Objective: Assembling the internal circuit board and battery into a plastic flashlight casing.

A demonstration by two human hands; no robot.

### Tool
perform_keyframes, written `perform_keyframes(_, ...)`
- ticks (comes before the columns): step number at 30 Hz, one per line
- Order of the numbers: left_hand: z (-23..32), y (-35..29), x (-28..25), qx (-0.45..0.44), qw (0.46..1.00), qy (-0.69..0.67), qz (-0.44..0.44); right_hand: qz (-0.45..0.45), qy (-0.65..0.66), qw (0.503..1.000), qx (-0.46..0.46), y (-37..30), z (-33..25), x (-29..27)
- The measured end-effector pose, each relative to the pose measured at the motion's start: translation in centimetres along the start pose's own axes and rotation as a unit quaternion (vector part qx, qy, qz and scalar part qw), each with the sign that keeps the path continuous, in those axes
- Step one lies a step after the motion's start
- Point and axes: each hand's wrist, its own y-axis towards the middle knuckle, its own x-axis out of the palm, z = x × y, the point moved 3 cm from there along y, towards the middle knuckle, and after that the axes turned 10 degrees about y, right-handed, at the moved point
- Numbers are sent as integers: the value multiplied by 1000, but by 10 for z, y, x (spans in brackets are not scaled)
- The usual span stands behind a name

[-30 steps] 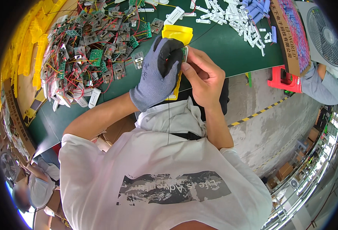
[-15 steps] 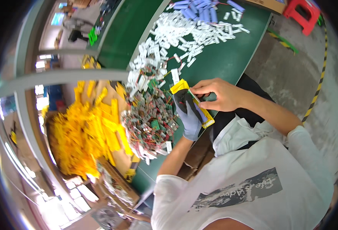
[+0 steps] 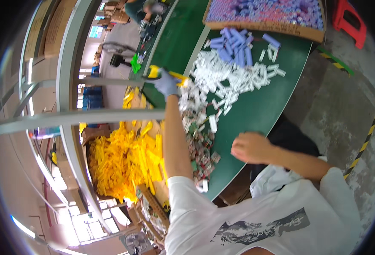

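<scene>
Head view: left hand (image 3: 166,83) grasps yellow piece (image 3: 154,71) over counter's (image 3: 238,123) far left, arm outstretched, presumably for reach; right hand (image 3: 249,148) curled at near edge, contents can't tell; white parts (image 3: 208,72), purple cylinders (image 3: 240,44) heaped by kind, likely sorted.

Just one view here: a wide fisheye, the left of a pair worn on the head, aimed down over the wearer's white shirt (image 3: 259,221) at the green desk (image 3: 236,123). The shirt's super close and fills the lower right; the bare right hand (image 3: 251,147) is a bit further out, the gloved left hand (image 3: 167,83) further still. It's tilted too, so the desk's near edge bows diagonally from upper right to lower middle, with concrete floor (image 3: 332,102) beyond it on the right.
</scene>
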Motion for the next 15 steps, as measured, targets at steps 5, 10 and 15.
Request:
perform_keyframes(5,-14,103,46,4,999,19,34,-19,51,998,5,-1,0,-14)
perform_keyframes(10,-43,176,118,3,1000,-6,23,-55,58,996,43,-11,4,-19)
perform_keyframes(15,-41,229,154,22,983,182,17,-106,98,985,93,-17,10,-10)
